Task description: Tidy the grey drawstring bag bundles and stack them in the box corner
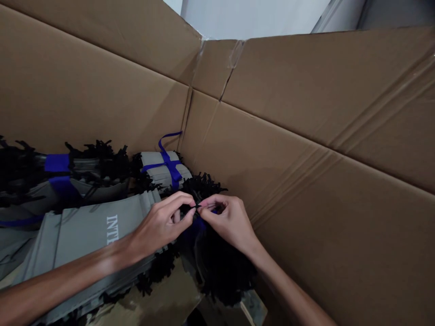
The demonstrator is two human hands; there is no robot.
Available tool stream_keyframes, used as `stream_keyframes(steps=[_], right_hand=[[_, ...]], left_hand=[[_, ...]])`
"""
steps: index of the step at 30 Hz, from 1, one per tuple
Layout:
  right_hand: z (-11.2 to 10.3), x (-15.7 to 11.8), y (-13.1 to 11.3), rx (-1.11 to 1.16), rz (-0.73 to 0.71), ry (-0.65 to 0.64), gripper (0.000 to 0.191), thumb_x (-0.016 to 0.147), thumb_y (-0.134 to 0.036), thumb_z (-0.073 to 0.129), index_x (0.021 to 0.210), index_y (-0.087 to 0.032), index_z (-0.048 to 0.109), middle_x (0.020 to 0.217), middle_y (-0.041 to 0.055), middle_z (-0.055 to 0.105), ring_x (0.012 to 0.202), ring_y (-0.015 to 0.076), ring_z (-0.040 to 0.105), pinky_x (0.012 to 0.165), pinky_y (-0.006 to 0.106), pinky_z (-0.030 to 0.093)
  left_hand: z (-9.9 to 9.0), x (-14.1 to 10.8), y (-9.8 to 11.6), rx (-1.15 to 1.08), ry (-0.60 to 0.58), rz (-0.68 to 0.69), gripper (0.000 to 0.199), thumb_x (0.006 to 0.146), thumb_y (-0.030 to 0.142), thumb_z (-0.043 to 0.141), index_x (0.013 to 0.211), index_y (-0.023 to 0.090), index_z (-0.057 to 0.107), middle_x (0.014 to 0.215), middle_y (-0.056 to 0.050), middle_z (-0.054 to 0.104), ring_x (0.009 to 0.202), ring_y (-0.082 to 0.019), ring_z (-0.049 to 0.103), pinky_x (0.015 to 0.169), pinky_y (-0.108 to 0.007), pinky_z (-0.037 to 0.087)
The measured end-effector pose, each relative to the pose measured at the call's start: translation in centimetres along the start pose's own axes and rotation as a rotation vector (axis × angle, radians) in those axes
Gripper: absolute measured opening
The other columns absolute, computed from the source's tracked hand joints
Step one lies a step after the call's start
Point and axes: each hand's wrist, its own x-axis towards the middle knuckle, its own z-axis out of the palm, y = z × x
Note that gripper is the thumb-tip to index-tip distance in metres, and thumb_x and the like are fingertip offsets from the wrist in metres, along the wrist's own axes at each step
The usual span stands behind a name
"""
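Note:
My left hand (171, 217) pinches a small black strip (197, 206) between thumb and forefinger. From the other side, the thumb and forefinger of my right hand (229, 217) close on the same strip, so the fingertips nearly meet. Just below them stands a bundle with thick black fringe (224, 265), partly hidden by my hands, with a bit of blue ribbon showing. Under my left forearm lies a stack of grey fabric pieces (81, 231) with white lettering, partly covered by the arm.
Tall cardboard walls (288, 117) of a large box meet in a corner ahead. A grey bundle (156, 165) tied with blue ribbon (170, 165) sits in that corner. At the left, another black-fringed bundle (98, 165) has a blue band. Brown cardboard (166, 294) lies below.

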Motion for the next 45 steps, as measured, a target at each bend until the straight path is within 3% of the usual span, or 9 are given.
stream_keyframes(steps=[4, 11, 20, 26, 34, 39, 45], right_hand=[[-0.1, 0.1, 0.1, -0.030, 0.000, -0.017, 0.013, 0.079, -0.025, 0.075, 0.085, -0.020, 0.085, 0.076, 0.0032, 0.080, 0.073, 0.0206, 0.075, 0.067, 0.028, 0.054], [-0.4, 0.1, 0.3, -0.087, -0.039, -0.034, 0.012, 0.084, -0.027, 0.074, 0.088, -0.020, 0.083, 0.076, 0.0022, 0.077, 0.069, 0.0172, 0.068, 0.062, 0.026, 0.047], [-1.1, 1.1, 0.5, 0.001, 0.000, -0.234, 0.023, 0.088, -0.040, 0.071, 0.092, -0.018, 0.078, 0.071, -0.0032, 0.058, 0.065, 0.0127, 0.045, 0.058, 0.026, 0.031], [-1.4, 1.8, 0.9, 0.050, -0.003, -0.294, 0.018, 0.084, -0.035, 0.071, 0.089, -0.018, 0.075, 0.078, -0.0022, 0.061, 0.073, 0.0143, 0.048, 0.067, 0.028, 0.035], [-2.2, 2.3, 0.1, 0.053, -0.003, -0.378, 0.015, 0.083, -0.035, 0.075, 0.084, -0.020, 0.077, 0.073, -0.0025, 0.062, 0.073, 0.0152, 0.050, 0.066, 0.027, 0.036], [-1.9, 2.0, 0.6, 0.056, -0.042, -0.313, 0.014, 0.084, -0.031, 0.075, 0.089, -0.018, 0.080, 0.078, -0.0007, 0.070, 0.074, 0.0148, 0.056, 0.068, 0.027, 0.041], [-0.9, 0.7, 1.4, 0.000, -0.188, -0.071, 0.013, 0.088, -0.028, 0.080, 0.096, -0.022, 0.088, 0.075, -0.0001, 0.074, 0.066, 0.0137, 0.061, 0.058, 0.025, 0.040]], left_hand=[[0.1, 0.2, -0.3, -0.012, -0.004, -0.023, 0.012, 0.107, 0.028, 0.059, 0.110, 0.022, 0.069, 0.108, -0.003, 0.072, 0.064, -0.008, 0.057, 0.058, -0.020, 0.048], [-0.5, 1.0, 0.3, 0.046, -0.036, -0.063, 0.017, 0.104, 0.030, 0.059, 0.105, 0.021, 0.074, 0.102, 0.000, 0.074, 0.056, -0.007, 0.052, 0.057, -0.023, 0.044], [-0.4, 1.0, 0.4, -0.031, -0.014, -0.135, 0.019, 0.103, 0.033, 0.064, 0.100, 0.022, 0.079, 0.097, 0.000, 0.073, 0.056, -0.008, 0.052, 0.056, -0.023, 0.042], [-0.5, 1.0, 0.2, -0.079, -0.028, -0.164, 0.018, 0.101, 0.033, 0.068, 0.096, 0.022, 0.081, 0.095, -0.001, 0.075, 0.057, -0.008, 0.054, 0.055, -0.023, 0.041], [-0.8, 1.0, -0.2, -0.146, -0.073, -0.183, 0.019, 0.102, 0.036, 0.068, 0.097, 0.022, 0.082, 0.098, -0.001, 0.076, 0.057, -0.008, 0.054, 0.054, -0.023, 0.042], [-1.0, 1.3, 0.0, -0.119, -0.109, -0.181, 0.019, 0.102, 0.035, 0.066, 0.099, 0.022, 0.080, 0.099, 0.000, 0.074, 0.056, -0.007, 0.050, 0.053, -0.023, 0.039], [-1.1, 1.3, 0.1, -0.109, -0.134, -0.187, 0.018, 0.102, 0.033, 0.062, 0.098, 0.021, 0.076, 0.093, 0.002, 0.069, 0.055, -0.007, 0.048, 0.051, -0.023, 0.036]])
